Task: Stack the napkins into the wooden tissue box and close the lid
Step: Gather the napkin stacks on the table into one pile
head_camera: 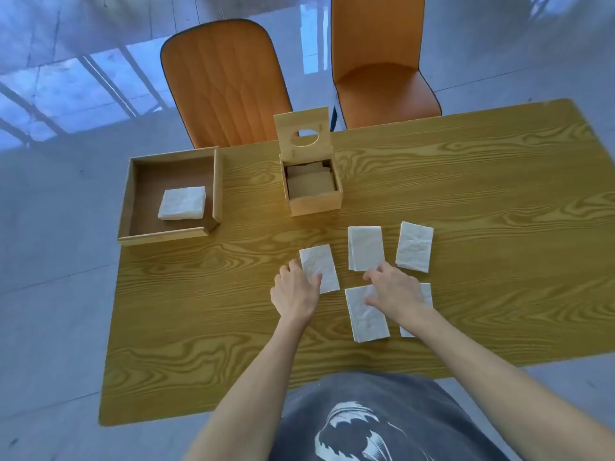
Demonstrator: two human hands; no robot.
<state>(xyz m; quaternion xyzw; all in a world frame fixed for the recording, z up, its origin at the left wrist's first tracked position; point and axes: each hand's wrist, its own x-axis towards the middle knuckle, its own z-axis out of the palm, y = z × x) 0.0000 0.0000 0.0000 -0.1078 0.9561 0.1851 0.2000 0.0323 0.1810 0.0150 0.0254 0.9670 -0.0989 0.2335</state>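
The wooden tissue box point(315, 203) stands at the table's middle back, its lid point(302, 134) with a round hole raised upright; folded napkins lie inside it. Several white folded napkins lie on the table in front of it. My left hand point(294, 292) rests on the leftmost napkin point(319, 266), thumb on its top and fingers at its left edge. My right hand point(394, 291) lies over the near napkin point(366, 316), fingertips touching the lower edge of the middle napkin point(365, 247). Another napkin point(415, 246) lies to the right, and one point(427, 294) is mostly hidden under my right wrist.
A shallow wooden tray point(213, 181) at the table's left back holds a stack of white napkins point(182, 202). Two orange chairs point(226, 84) point(382, 61) stand behind the table. The wood-grain table point(499, 194) has its near edge by my torso.
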